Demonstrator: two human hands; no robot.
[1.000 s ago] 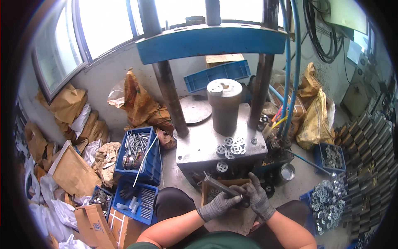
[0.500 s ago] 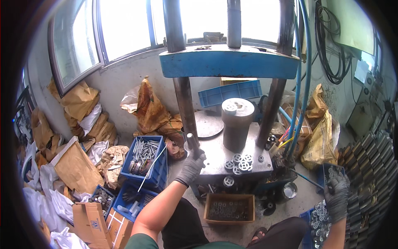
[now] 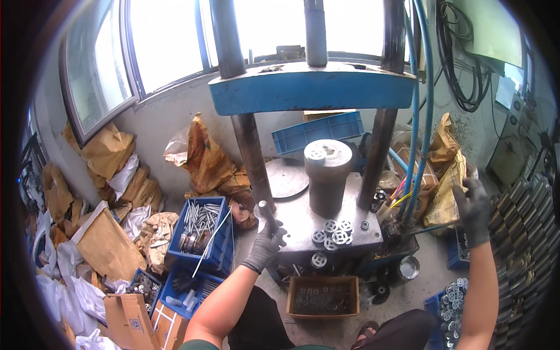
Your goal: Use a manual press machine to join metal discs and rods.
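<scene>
My left hand (image 3: 264,246), in a grey glove, is closed round a short metal rod (image 3: 268,214) that stands up at the front left corner of the press table (image 3: 291,248). What the rod's lower end joins is hidden by the hand. Several round, spoked metal discs (image 3: 331,233) lie at the table's front, with a small dark ring (image 3: 364,225) to their right. Another disc (image 3: 316,153) rests on top of the thick metal cylinder (image 3: 326,186). My gloved right hand (image 3: 475,213) is raised at the right, fingers apart, beside a yellow sack (image 3: 446,198); nothing shows in it.
The blue press crossbeam (image 3: 312,93) spans the posts above the table. A wooden box (image 3: 324,315) of small parts stands below. Blue bins (image 3: 201,233) with bolts sit left; a bin of discs (image 3: 452,306) and stacked dark metal bars (image 3: 525,233) lie right.
My right hand has lifted up and away from the small blue bin at the right, and its fingers have spread. My left hand stays on the rod. The view has shifted slightly.
</scene>
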